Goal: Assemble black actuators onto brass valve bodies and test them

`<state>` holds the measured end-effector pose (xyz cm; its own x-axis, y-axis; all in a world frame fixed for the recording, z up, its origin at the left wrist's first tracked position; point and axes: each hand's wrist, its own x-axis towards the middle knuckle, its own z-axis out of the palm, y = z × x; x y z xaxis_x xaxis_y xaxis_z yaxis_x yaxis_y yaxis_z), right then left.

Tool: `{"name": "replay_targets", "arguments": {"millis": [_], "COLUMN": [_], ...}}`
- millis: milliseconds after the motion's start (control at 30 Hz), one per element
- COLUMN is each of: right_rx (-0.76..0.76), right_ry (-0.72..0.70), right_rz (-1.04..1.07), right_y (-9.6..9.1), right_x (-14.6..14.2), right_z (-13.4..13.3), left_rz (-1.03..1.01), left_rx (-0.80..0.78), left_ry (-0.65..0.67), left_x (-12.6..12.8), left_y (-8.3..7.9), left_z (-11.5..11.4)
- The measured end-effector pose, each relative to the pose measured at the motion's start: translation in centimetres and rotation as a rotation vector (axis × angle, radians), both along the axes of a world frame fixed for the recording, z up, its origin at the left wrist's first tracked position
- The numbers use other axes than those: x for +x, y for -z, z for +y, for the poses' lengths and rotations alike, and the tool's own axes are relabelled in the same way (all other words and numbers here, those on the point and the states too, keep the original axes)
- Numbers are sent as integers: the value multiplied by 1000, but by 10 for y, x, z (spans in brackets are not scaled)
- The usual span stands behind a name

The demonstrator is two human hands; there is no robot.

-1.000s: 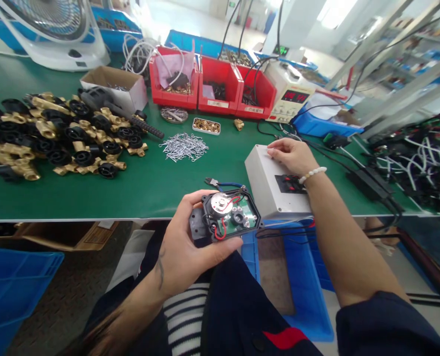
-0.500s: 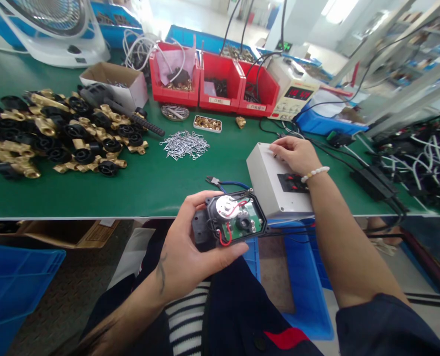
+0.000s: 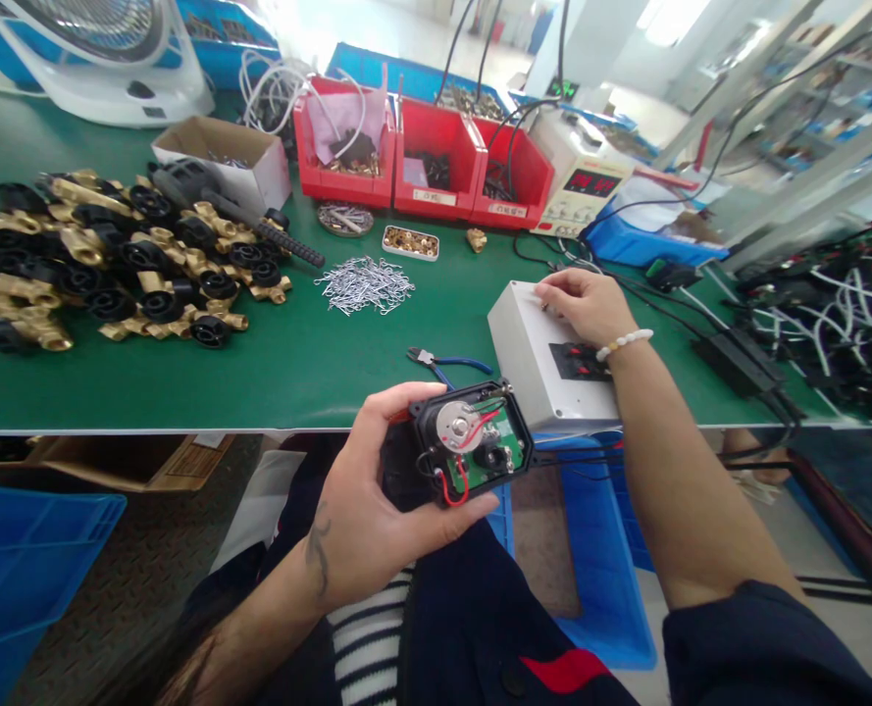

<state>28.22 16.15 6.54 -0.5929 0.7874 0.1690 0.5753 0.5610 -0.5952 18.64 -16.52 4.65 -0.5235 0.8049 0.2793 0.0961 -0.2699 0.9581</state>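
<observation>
My left hand (image 3: 377, 490) is wrapped round an open black motor housing (image 3: 528, 453), held up in front of the table edge. Inside it show a round silver motor (image 3: 457, 426), a green circuit board (image 3: 510, 438) and red wires. Its open side faces up toward me. My right hand (image 3: 589, 306) rests on the pale grey control box (image 3: 528, 343), thumb and forefinger pinched at a small metal toggle switch (image 3: 545, 307), mostly covered by the fingertips. Blue-handled cutting pliers (image 3: 450, 365) lie on the table just beyond the housing.
Brass fittings with black caps (image 3: 148, 255) are heaped at the left. Metal pins (image 3: 366, 284) lie in a pile mid-table, with a small tray of brass parts (image 3: 410, 243) behind. Red bins (image 3: 436, 162) and a power supply (image 3: 575, 176) stand at the back; wires (image 3: 840, 324) crowd the right.
My left hand has tilted the housing and shifted it slightly right and down, so more of the pliers shows. The motor's face has gone from bright white to silver. My right hand stays at the switch.
</observation>
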Motion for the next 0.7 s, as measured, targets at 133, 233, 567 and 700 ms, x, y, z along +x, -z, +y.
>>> {"name": "replay_targets", "arguments": {"millis": [133,233,567,700], "right_rx": [8,8,-12,-4], "right_ry": [-31,-40,-5,-21], "right_rz": [21,22,11,12], "right_y": [2,3,-1,1], "right_x": [2,3,-1,1], "right_z": [4,5,-2,1], "left_rz": [55,102,252,146], "left_rx": [-1,-10,20,-15], "left_ry": [-25,-33,-64,-101], "left_x": [0,-1,-2,1], "left_y": [1,2,8,6], "left_z": [-2,-2,-2,-1]}}
